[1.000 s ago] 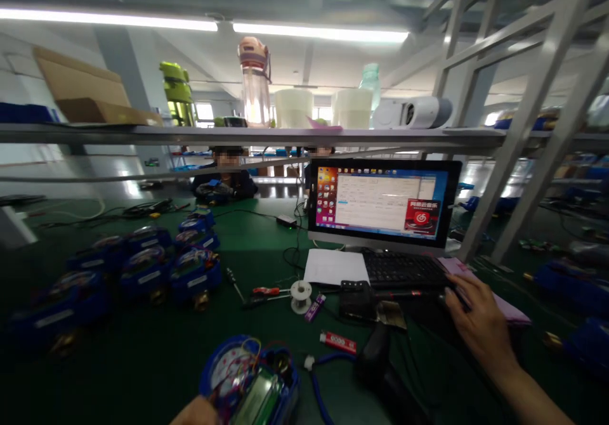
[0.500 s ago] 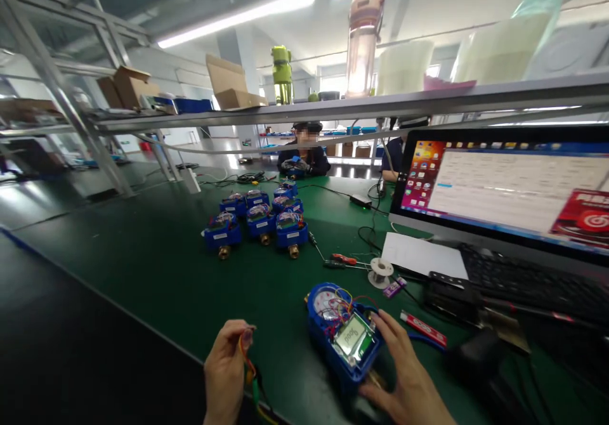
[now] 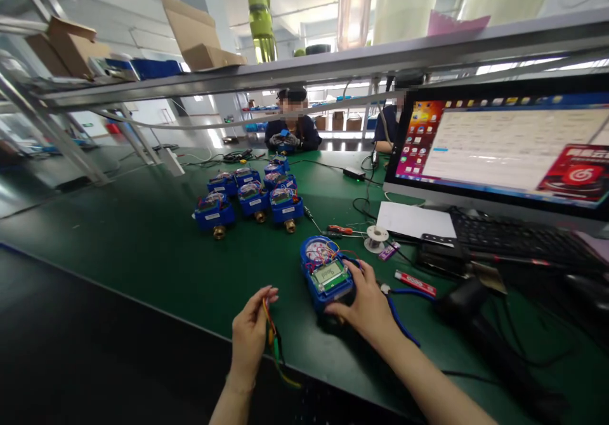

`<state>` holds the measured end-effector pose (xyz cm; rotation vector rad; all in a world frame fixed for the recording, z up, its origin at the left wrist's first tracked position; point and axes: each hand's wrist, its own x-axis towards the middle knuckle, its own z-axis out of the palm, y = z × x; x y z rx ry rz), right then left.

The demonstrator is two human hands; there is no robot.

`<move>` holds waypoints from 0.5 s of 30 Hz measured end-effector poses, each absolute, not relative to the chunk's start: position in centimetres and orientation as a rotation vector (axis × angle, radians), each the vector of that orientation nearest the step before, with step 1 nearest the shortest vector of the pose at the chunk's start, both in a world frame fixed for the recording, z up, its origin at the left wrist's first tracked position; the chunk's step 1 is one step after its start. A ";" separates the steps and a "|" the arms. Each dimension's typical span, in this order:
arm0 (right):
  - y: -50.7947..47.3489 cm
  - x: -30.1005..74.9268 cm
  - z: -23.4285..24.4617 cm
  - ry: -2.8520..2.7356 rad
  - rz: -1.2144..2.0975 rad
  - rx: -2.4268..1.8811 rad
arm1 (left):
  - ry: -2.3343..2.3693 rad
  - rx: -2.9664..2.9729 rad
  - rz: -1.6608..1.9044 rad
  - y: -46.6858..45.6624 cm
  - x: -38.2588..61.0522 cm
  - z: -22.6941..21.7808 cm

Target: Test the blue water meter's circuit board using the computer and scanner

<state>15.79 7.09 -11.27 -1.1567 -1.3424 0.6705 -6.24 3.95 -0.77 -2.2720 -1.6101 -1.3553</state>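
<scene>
While the left hand point(image 3: 250, 326), in the lower middle of the head view, pinches a bundle of wires point(image 3: 271, 331) between thumb and fingertips, the right hand point(image 3: 368, 301) grips a blue meter point(image 3: 328, 271) just right of centre. Its thumb lies along the near edge and its fingers along the right side. The meter's lit screen point(image 3: 328, 274) faces up, with loose leads crossing above it; whether its near end touches the table point(image 3: 157, 254) I cannot tell. The wires hang down past the table's edge.

Left of centre, seven more meters point(image 3: 252, 198) stand in a cluster. Right of the right hand lie blue-handled pliers point(image 3: 398, 317), a red box point(image 3: 415, 283) and a black scanner point(image 3: 476, 317). Above these come a spool point(image 3: 375, 238), a purple packet point(image 3: 389, 251), paper point(image 3: 416, 222) and a keyboard point(image 3: 514, 241), below the monitor point(image 3: 499, 152) at the right.

A shelf point(image 3: 295, 73) spans the top, bearing a green bottle point(image 3: 261, 25) and a carton point(image 3: 202, 56). Under it, a co-worker point(image 3: 309, 133) sits at the far side.
</scene>
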 end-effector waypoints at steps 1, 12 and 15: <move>7.2 16.5 -10.8 -1.373 0.695 -1.130 | -1.678 -2.288 -1.344 4.6 -6.7 -0.5; 19.6 25.1 -4.8 -1.779 0.573 -1.243 | -1.807 -2.311 -1.199 6.2 -7.8 -0.4; 23.6 22.8 -2.5 -1.861 0.535 -1.272 | -1.797 -2.274 -1.172 6.0 -8.0 -0.6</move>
